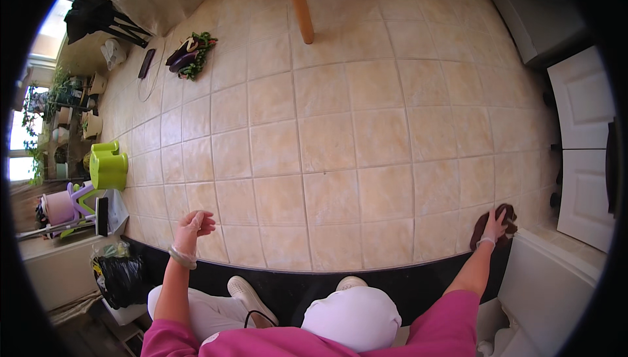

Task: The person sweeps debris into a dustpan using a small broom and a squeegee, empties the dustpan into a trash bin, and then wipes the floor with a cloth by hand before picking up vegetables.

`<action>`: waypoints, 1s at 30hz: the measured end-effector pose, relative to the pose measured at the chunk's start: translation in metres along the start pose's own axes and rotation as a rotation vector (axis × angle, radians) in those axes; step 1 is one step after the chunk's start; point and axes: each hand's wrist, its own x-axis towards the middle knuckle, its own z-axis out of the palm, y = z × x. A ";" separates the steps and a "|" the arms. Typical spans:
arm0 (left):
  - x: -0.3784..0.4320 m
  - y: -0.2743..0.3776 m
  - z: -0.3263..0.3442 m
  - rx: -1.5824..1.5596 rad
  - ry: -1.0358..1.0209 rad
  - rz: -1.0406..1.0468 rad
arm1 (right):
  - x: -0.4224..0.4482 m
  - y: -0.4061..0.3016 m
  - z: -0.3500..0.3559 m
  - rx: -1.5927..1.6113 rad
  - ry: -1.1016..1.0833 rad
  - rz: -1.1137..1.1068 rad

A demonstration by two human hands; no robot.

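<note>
At the lower right, my right hand, in a clear disposable glove, is on a dark brown cloth. Its fingers are spread over the cloth, which is bunched against the beige tiled floor close to a white door frame or panel. My left hand also wears a clear glove and hovers over the floor at the left. Its fingers are loosely bent, and nothing shows in them. Between my arms, my knees are bent and my shoes stand on a black threshold strip.
Wooden furniture legs stand at the far side. White cabinet doors and a grey appliance line the right. At left are a green stool, a dustpan, a black bag, potted plants and a power strip.
</note>
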 end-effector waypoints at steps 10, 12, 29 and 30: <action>-0.021 0.000 -0.015 -0.007 0.128 -0.020 | -0.236 -0.373 0.046 0.167 0.078 -1.334; -0.027 0.016 -0.009 -0.007 0.101 0.004 | -0.319 -0.392 0.072 0.125 -0.139 -1.521; -0.080 0.059 -0.049 -0.064 0.184 0.111 | -0.127 -0.359 0.036 0.754 -0.259 -1.264; -0.078 0.057 -0.055 -0.079 0.182 0.079 | -0.060 -0.332 0.043 0.565 -0.056 -1.255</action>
